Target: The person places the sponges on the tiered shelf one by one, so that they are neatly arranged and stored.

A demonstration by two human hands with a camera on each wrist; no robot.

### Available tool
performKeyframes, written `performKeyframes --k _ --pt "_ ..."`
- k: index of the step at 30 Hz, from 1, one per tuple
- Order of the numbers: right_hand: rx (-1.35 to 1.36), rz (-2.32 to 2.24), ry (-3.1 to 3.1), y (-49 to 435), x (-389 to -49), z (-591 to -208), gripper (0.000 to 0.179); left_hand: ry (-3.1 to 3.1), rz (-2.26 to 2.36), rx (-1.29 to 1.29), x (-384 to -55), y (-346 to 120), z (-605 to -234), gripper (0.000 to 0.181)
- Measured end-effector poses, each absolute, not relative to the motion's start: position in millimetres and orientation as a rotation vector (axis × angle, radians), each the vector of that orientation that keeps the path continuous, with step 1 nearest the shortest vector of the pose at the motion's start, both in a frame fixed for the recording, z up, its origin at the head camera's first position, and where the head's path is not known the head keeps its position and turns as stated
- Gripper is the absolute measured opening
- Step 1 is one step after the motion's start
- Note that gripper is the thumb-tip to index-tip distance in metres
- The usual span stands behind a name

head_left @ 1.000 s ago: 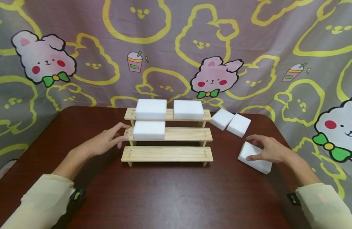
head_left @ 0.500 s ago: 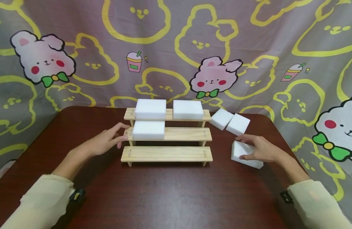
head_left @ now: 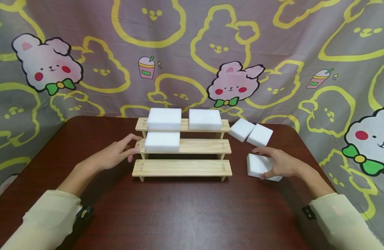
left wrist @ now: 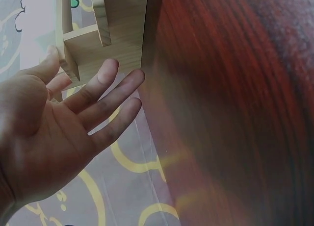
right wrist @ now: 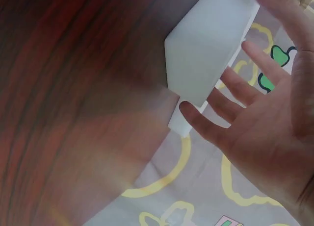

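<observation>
A three-tier wooden step shelf [head_left: 182, 168] stands on the table. My left hand [head_left: 112, 154] is at the left end of its middle tier, thumb and index finger holding the board's end; in the left wrist view the other fingers stretch out loosely. My right hand [head_left: 285, 163] holds a white foam block [head_left: 257, 165] between thumb and fingers, right of the shelf. In the right wrist view this foam block [right wrist: 206, 49] is low over the table; whether it touches cannot be told. The hand hides part of its right side.
Two white blocks [head_left: 164, 118] [head_left: 205, 119] sit on the top tier. Another white block [head_left: 162, 141] is on the middle tier's left half. Two more [head_left: 242, 130] [head_left: 259, 135] lie at the back right of the brown table [head_left: 185, 215]. A patterned curtain [head_left: 179, 59] hangs behind.
My right hand has moved left toward the shelf and slightly away from me, bringing the foam block with it. My left hand has stayed in place at the shelf's end.
</observation>
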State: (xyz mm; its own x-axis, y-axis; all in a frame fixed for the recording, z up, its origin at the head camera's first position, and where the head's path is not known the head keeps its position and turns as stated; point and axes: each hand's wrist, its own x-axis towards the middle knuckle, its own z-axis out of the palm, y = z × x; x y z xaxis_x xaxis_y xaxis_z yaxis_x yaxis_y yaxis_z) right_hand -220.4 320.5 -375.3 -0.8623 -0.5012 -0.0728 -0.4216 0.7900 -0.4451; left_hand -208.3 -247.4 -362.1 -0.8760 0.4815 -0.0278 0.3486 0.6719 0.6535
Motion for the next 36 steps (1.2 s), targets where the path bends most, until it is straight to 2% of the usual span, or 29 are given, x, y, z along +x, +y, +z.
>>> performKeyframes --k 4,24,36 --pt "-0.709 -0.597 2.782 324.4 -221.5 -375.7 0.085 2.687 0.990 0.660 -208.9 -247.6 -362.7 0.043" --pt "-0.800 -0.649 3.021 315.9 -216.2 -357.0 0.062 2.704 0.958 0.652 -207.7 -246.8 -362.4 0.045" --pt "-0.864 -0.740 3.061 302.7 -210.8 -341.7 0.060 2.706 0.971 0.653 -207.1 -247.4 -362.2 0.043"
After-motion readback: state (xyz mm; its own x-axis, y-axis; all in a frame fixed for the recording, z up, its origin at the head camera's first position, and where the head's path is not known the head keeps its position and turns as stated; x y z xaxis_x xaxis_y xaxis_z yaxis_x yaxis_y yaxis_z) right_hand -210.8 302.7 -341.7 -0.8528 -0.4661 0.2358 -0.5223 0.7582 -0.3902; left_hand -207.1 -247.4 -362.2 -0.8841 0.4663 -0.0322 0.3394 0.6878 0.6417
